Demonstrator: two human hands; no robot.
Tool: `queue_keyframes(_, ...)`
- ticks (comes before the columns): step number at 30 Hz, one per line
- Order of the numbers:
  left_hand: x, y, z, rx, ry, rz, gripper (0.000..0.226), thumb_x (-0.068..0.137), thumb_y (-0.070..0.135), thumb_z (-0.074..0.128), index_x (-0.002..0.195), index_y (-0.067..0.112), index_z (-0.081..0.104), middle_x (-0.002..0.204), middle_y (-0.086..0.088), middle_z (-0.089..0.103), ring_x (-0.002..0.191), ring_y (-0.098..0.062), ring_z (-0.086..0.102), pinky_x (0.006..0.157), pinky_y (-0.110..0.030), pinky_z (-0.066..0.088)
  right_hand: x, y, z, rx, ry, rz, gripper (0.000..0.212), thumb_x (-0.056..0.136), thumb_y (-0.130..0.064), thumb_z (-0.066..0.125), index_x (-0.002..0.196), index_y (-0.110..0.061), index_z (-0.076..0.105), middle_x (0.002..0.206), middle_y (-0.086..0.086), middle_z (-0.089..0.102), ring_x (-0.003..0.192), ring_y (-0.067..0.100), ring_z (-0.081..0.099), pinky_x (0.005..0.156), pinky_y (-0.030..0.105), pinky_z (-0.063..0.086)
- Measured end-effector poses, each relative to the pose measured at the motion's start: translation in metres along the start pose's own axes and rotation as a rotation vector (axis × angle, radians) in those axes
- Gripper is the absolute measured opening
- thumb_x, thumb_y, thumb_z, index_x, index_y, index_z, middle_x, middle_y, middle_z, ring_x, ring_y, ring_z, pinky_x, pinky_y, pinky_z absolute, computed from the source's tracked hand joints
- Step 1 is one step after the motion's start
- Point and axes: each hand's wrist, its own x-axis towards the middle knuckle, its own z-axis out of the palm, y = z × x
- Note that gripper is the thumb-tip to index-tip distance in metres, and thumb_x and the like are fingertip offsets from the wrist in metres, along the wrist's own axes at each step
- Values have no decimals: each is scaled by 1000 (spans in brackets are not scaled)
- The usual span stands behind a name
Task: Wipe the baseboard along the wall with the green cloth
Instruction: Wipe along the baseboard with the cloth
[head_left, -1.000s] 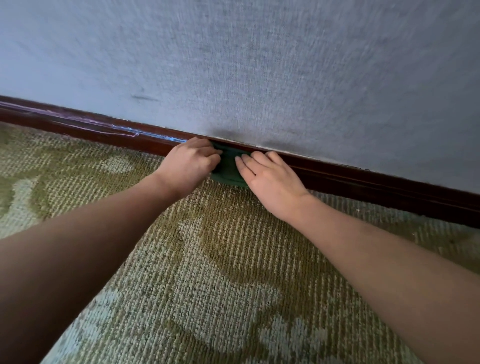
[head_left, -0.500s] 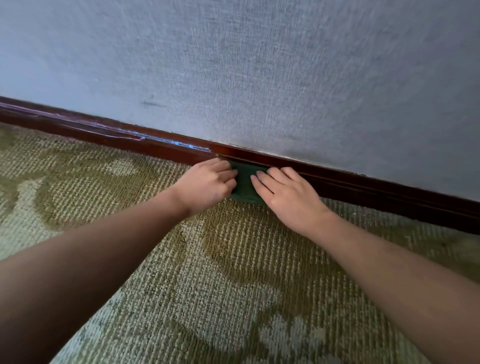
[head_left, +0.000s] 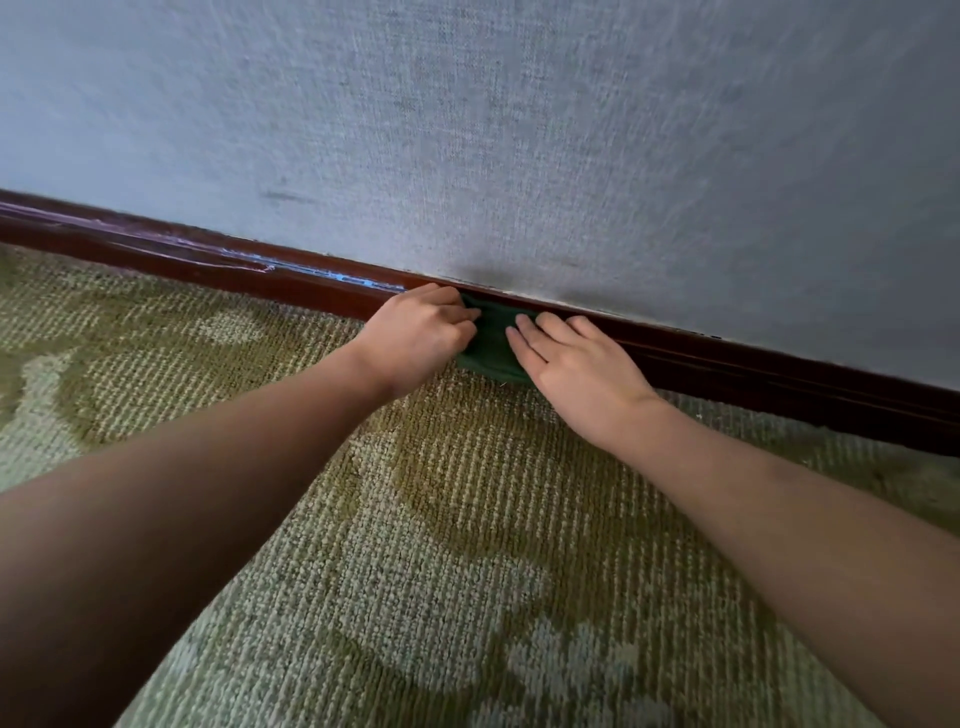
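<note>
A dark green cloth (head_left: 491, 340) lies against the dark brown wooden baseboard (head_left: 218, 262), which runs from upper left down to the right under a grey textured wall. My left hand (head_left: 418, 340) grips the cloth's left end with curled fingers. My right hand (head_left: 576, 366) lies flat on the cloth's right end, fingers straight and pressing it to the board. Most of the cloth is hidden under both hands.
A green and beige patterned carpet (head_left: 467, 545) covers the floor up to the baseboard. A blue-white streak (head_left: 337, 275) marks the board's top edge left of my hands. The grey wall (head_left: 519, 130) has a dark scuff (head_left: 285, 197).
Both hands and the cloth have slid to the right along the baseboard, leaving more of the streaked board showing on the left.
</note>
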Motion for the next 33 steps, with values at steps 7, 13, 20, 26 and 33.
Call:
queue_keyframes(7, -4, 6, -5, 35, 5, 10, 22, 52, -8, 81, 70, -5, 70, 82, -18, 72, 72, -29, 68, 64, -35, 57, -2, 1, -10, 0, 21, -2, 53, 95, -4, 33, 143, 3, 11, 148, 19, 24, 133, 28, 23, 107, 36, 20)
queue_keyframes(13, 7, 8, -8, 50, 62, 36, 16, 56, -4, 81, 68, -3, 70, 82, -17, 72, 76, -29, 68, 67, -36, 57, -13, 8, -10, -26, 34, 31, 54, 95, -6, 33, 144, 2, 9, 149, 17, 22, 134, 27, 23, 108, 37, 20)
queue_keyframes(20, -2, 2, -4, 8, -3, -52, 16, 57, -12, 75, 70, -7, 69, 78, -20, 71, 75, -33, 67, 68, -41, 57, -1, 4, -6, 19, 35, -24, 57, 95, -4, 32, 144, 1, 4, 151, 16, 16, 135, 26, 19, 108, 35, 19)
queue_keyframes(26, -15, -15, -2, 20, -12, -62, 20, 53, -16, 75, 70, -7, 69, 81, -22, 70, 74, -34, 67, 66, -42, 57, 18, -11, -4, 47, 21, -35, 57, 95, -2, 31, 144, 2, 2, 152, 18, 12, 136, 28, 14, 107, 35, 19)
queue_keyframes(33, -22, -24, -2, 29, 4, -63, 19, 54, -18, 73, 71, -9, 69, 84, -24, 70, 76, -36, 67, 67, -44, 56, 30, -17, -11, 101, 12, -8, 56, 95, -4, 31, 145, -1, 6, 152, 15, 15, 135, 25, 17, 106, 33, 19)
